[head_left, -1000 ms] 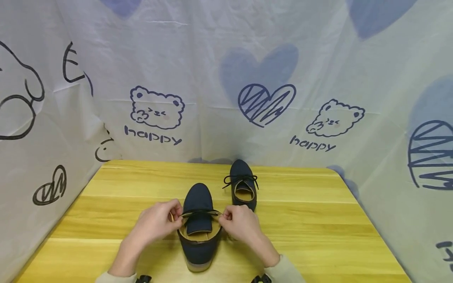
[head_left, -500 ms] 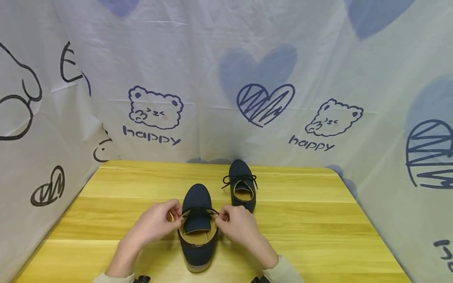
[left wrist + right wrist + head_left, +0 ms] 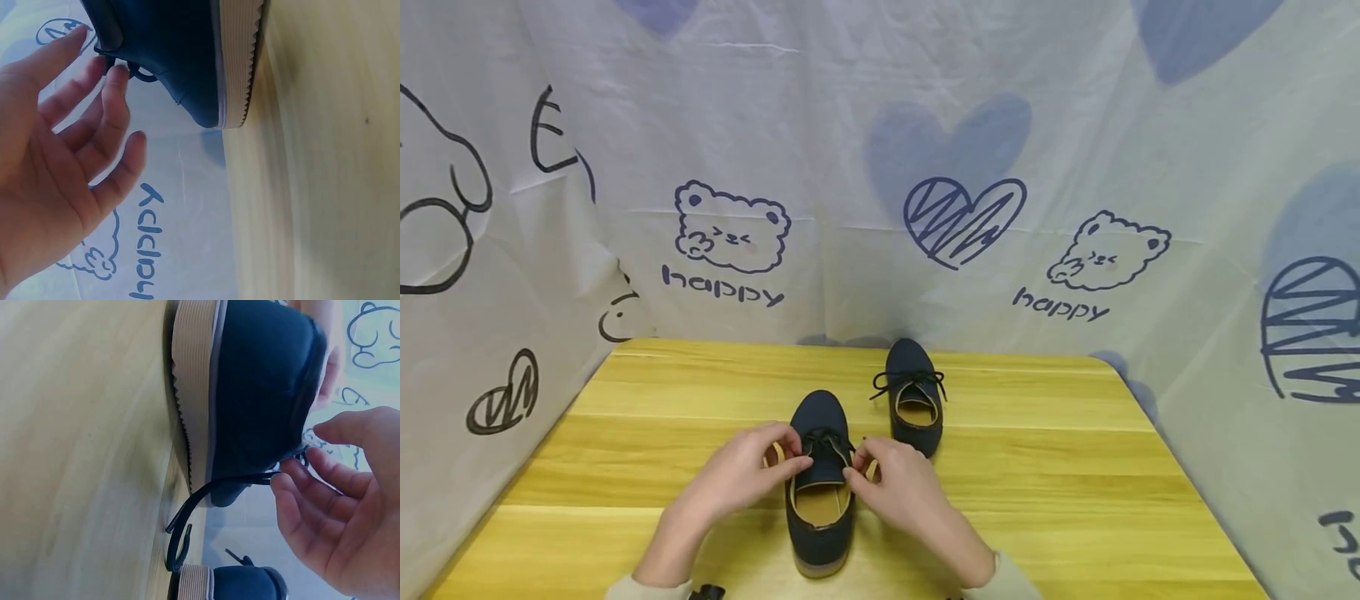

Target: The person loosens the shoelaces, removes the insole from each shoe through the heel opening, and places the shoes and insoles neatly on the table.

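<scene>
A dark navy lace-up shoe [image 3: 822, 543] stands on the table, toe pointing away, its tan lining showing. At the left side of its opening is my left hand [image 3: 741, 468], with thumb and fingers apart; the left wrist view shows fingertips [image 3: 115, 75] against the lacing edge. My right hand [image 3: 898, 483] is at the opposite side, thumb and index finger also apart. In the right wrist view its fingertips touch the lacing edge, and a black shoelace [image 3: 203, 489] trails from there towards the table. The shoe's tongue [image 3: 822, 473] lies between both hands.
A matching shoe [image 3: 907, 357] with its lace tied in a bow stands behind and to the right, near the back edge. The wood-grain table [image 3: 1060, 500] meets a white printed cloth [image 3: 850, 167] at the back; cloth also hangs at both sides.
Both hands pinched the shoe's lacing edges and spread them apart; these edges have come together and the opening is narrower. The left hand has moved right over the shoe, and thumbs and fingers have parted.
</scene>
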`<action>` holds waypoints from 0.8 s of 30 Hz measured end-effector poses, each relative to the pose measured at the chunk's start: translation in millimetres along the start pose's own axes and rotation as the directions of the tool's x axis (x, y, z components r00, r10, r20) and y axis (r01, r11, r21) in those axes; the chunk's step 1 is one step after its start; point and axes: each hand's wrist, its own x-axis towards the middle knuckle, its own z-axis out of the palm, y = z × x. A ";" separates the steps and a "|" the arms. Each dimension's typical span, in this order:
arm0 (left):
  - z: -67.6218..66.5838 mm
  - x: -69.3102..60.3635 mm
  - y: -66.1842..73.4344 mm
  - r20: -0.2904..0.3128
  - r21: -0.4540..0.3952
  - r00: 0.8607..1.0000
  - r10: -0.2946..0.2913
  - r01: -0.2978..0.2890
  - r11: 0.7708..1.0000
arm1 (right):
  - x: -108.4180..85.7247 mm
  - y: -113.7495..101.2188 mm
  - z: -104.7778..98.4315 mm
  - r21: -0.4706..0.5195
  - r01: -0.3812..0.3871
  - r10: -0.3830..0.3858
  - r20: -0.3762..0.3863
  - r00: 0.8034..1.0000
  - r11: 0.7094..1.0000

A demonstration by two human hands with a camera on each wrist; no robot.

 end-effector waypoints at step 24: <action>13.5 63.8 -40.8 0.016 0.110 0.994 0.109 -0.110 0.988 | -44.5 -20.0 13.5 0.011 0.427 -0.427 0.034 0.904 0.904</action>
